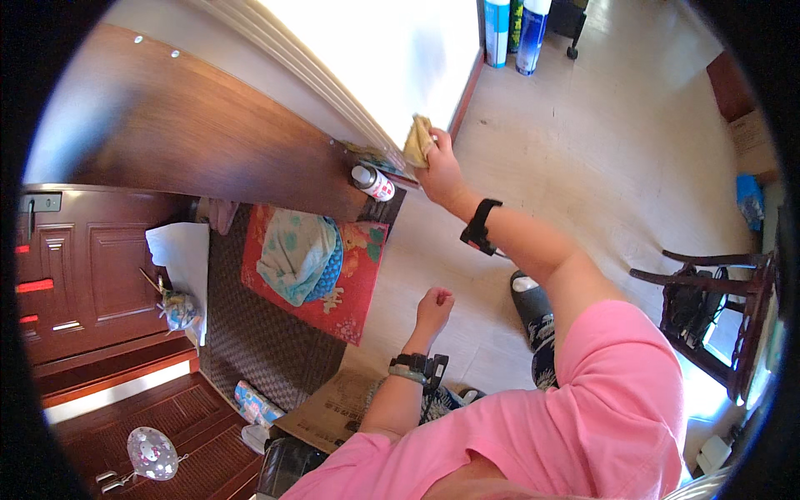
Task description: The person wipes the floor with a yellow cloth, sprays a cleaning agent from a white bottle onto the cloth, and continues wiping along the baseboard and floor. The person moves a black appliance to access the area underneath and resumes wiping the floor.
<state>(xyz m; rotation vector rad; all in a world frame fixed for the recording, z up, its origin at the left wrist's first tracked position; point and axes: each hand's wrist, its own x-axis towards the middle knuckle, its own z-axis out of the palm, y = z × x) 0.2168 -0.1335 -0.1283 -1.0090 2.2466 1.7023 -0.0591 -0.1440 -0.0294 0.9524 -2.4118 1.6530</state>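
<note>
My right hand (pixel 442 169) grips a folded yellow-brown cloth (pixel 419 141) against the lower end of a bright white panel (pixel 400 69), beside its ribbed edge trim. My left hand (pixel 434 309) hangs lower, over the pale floor, with its fingers curled and nothing visible in it. Left of the cloth, a white and red spray can (pixel 375 182) with a grey cap stands at the end of the brown wooden panel (pixel 206 119). A pale green patterned cloth (pixel 297 250) lies over a blue dotted basin (pixel 334 269) on a red floral mat (pixel 356 306).
Several spray cans (pixel 531 37) stand at the top by the panel's far edge. A dark wooden chair (pixel 737 287) is at the right. Brown doors (pixel 119 269) are at the left, with a balloon (pixel 152 453) below. Flattened cardboard (pixel 328 409) lies near my left arm.
</note>
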